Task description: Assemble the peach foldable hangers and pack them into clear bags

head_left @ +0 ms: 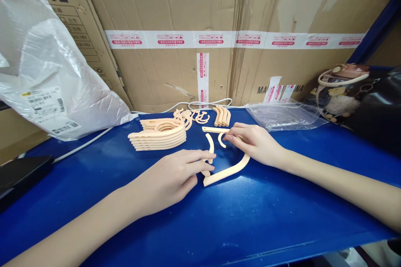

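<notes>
My left hand (177, 177) has its fingers stretched out over a short curved cream plastic arm (210, 146), touching its lower end. Its thumb is apart from the fingers. My right hand (253, 142) pinches a small cream hook (221, 139) between thumb and fingertips. Under and beside that hand lies a longer curved cream hanger arm (230, 171), bending towards me. A straight slotted cream bar (214, 129) runs behind the hook towards the right hand, which hides part of it. How these pieces join is hidden.
A stack of cream folding-hanger pieces (158, 139) lies left of centre. Behind are loose hooks (200, 117) and several curved arms (222, 116). A clear plastic bag (282, 116), white parcel bag (46, 71), black device (25, 175), white cable (83, 145) and cardboard boxes (175, 75) surround the blue table (282, 225).
</notes>
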A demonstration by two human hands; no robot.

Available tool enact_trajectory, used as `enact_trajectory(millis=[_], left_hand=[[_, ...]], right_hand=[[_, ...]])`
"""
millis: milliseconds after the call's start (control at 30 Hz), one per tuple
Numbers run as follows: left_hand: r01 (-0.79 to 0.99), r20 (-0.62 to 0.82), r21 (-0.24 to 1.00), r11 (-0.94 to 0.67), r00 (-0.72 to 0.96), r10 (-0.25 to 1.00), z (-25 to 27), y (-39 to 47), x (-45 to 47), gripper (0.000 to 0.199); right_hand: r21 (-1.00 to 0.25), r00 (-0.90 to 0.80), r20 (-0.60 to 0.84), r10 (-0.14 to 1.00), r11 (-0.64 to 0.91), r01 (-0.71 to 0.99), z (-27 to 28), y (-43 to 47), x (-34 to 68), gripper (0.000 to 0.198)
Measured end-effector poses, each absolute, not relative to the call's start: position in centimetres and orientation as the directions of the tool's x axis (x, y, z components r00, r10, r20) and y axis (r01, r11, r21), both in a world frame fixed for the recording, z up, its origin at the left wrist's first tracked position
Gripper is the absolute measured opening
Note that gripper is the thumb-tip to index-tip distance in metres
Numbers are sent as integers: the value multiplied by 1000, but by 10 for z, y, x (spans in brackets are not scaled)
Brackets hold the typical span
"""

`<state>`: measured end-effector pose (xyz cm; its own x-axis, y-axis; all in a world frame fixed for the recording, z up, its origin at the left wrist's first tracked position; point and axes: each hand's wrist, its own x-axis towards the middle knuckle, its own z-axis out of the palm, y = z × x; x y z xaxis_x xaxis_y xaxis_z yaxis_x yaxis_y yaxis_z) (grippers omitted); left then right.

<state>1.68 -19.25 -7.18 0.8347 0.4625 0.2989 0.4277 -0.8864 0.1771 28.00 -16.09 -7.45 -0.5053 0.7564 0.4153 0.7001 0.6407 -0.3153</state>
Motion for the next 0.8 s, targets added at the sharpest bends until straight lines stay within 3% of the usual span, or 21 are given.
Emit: enact_trajectory(millis=[167,300,800], left_hand=[[422,310,225,-878,823,475,-70,-198,23,23],[424,318,237,-874,817,482,-73,-199,27,21],[394,290,305,-867,829,479,-74,-197,24,26]], right_hand=[[-326,-489,398,776,618,715,-76,-160,279,23],[-310,-470,384,795,590,745,-77,-159,279,24],[-245,-449,348,823,543,803,-77,-157,280,24]])
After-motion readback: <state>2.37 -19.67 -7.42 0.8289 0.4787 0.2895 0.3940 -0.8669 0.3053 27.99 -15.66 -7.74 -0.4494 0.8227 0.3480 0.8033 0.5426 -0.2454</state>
